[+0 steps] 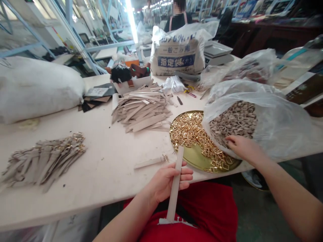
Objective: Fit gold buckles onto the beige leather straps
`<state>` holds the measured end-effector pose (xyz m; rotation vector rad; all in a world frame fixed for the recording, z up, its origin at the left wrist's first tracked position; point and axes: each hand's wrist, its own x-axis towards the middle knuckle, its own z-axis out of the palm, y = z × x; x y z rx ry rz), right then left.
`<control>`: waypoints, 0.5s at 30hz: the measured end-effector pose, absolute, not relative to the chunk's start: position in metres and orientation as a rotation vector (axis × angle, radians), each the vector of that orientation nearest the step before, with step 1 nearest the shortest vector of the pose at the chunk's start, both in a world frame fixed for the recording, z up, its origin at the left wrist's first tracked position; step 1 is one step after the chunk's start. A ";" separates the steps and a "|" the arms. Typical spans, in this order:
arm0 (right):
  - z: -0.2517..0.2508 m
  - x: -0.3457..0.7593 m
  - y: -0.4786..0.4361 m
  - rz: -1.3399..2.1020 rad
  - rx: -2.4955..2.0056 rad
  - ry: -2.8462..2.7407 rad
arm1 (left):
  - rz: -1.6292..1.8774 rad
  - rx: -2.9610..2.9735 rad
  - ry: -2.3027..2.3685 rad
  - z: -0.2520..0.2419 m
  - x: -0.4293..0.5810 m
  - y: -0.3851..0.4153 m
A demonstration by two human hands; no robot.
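Observation:
My left hand (pixel 168 179) grips a long beige strap (pixel 174 186) upright at the table's front edge, its lower end over my red shirt. My right hand (pixel 241 146) reaches into the mouth of a clear plastic bag (pixel 277 124) full of small beige loops (pixel 234 122), fingers among them; whether it holds one is hidden. Beside it lies a round gold tray (pixel 194 156) heaped with gold buckles (pixel 191 131). One strap with a buckle fitted (pixel 151 162) lies on the table just left of my left hand.
A pile of plain straps (pixel 142 111) lies mid-table, a pile of buckled straps (pixel 45 159) at the left. Behind are a big white sack (pixel 37 87), a printed white bag (pixel 178 53), more plastic bags (pixel 242 67) and a person in black (pixel 178 18).

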<state>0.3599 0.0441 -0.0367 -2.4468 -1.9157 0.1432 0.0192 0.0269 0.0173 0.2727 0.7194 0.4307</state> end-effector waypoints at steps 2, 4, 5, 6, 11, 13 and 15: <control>-0.025 0.354 0.041 0.117 -2.348 -1.789 | 0.431 0.258 0.719 0.018 0.019 0.025; -0.012 0.341 0.036 0.248 -2.229 -1.561 | 0.429 0.246 0.718 0.019 0.019 0.023; -0.006 0.331 0.032 0.388 -2.150 -1.408 | 0.428 0.241 0.713 0.020 0.019 0.022; -0.002 0.319 0.028 0.558 -2.046 -1.239 | 0.427 0.236 0.705 0.020 0.019 0.021; 0.001 0.251 0.006 1.258 -1.396 -0.713 | 0.412 0.206 0.658 0.019 0.018 0.015; -0.002 0.229 -0.001 1.388 -1.298 -0.611 | 0.391 0.232 0.672 0.017 0.018 0.012; -0.005 0.212 -0.006 1.482 -1.233 -0.516 | 0.385 0.329 0.738 0.014 0.017 0.009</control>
